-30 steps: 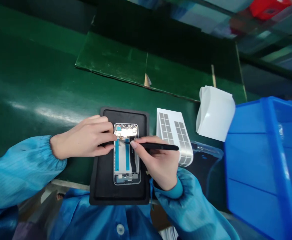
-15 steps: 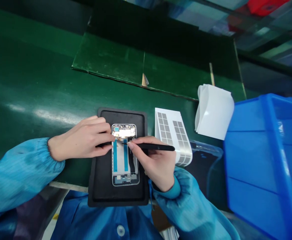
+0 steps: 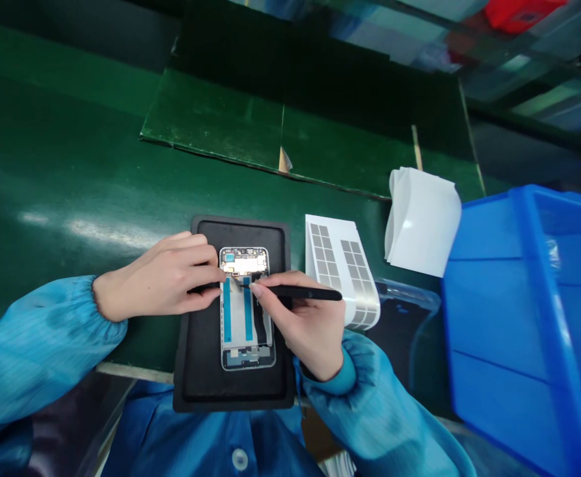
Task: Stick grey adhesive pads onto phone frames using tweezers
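Opened phone point(image 3: 238, 315), seen from above. The phone lies in a black tray point(image 3: 235, 403) at the near edge of a green desk point(image 3: 71, 179), its board point(image 3: 243, 266) at the far end and two blue strips point(image 3: 227, 315) running lengthwise below. Right hand point(image 3: 310, 321): grip closed on a slim black tool point(image 3: 310, 292), tip over the phone just below the board; contact cannot be told. Left hand point(image 3: 163, 281): fingers bent at the phone's left edge; whether its grip encloses anything cannot be told. Right of the tray: a curled label sheet point(image 3: 337, 265) and a blue bin point(image 3: 499, 298).
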A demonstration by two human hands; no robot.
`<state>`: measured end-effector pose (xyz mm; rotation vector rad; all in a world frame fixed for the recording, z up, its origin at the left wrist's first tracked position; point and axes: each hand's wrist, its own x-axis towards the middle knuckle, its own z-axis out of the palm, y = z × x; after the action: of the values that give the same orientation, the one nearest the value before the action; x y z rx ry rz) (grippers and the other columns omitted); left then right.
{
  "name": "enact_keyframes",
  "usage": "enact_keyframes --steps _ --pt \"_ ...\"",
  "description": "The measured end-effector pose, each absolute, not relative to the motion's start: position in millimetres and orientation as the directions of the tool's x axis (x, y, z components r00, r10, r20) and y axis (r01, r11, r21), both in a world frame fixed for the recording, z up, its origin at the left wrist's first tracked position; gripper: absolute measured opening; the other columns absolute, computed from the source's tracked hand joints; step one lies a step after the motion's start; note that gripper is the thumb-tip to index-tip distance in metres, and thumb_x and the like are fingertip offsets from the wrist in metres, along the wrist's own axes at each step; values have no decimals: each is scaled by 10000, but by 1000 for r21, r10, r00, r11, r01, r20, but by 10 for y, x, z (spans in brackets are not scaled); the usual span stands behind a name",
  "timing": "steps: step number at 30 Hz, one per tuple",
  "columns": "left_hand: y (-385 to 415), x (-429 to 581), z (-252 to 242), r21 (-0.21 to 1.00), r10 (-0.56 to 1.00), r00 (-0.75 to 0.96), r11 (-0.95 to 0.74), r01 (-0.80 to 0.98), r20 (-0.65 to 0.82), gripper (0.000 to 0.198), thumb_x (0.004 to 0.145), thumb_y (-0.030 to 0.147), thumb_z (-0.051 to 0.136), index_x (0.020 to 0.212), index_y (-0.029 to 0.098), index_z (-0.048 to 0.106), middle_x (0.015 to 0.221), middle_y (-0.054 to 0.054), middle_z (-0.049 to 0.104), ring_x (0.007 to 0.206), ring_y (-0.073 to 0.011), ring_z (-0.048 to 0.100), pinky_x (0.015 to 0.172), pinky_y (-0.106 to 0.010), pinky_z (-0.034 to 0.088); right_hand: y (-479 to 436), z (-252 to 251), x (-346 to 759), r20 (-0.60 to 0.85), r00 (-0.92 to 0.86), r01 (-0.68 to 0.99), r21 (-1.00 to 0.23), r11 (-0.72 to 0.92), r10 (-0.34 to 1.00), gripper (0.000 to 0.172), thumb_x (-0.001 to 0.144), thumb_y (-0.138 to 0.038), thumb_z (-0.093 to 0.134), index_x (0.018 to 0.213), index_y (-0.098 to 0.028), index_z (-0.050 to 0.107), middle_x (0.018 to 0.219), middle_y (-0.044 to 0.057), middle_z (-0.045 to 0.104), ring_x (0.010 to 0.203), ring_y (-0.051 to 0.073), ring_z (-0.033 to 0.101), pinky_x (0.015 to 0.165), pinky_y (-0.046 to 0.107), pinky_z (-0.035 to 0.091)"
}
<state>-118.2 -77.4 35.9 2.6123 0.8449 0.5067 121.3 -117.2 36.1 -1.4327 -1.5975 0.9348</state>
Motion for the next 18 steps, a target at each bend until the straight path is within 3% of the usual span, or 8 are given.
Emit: enact_keyframes --steps 11,18 --pt "-783 -1191 371 435 612 764 -756 489 205 164 954 270 563 1042 209 686 924 -43 666 849 -176 560 741 -318 413 -1173 369 1202 77 -64 435 -895 97 995 45 826 -257 770 817 -226 739 769 22 755 667 182 727 569 284 608" --pt "-812 -1160 423 303 557 818 -811 500 142 254 979 354 531 1146 234 680 920 -53 616 814 -200 496 691 -346 343 -1183 351 1208 105 -88 448 -884 133 991 34 833 -241 763 839 -222 735 784 24 750 675 177 722 580 285 600"
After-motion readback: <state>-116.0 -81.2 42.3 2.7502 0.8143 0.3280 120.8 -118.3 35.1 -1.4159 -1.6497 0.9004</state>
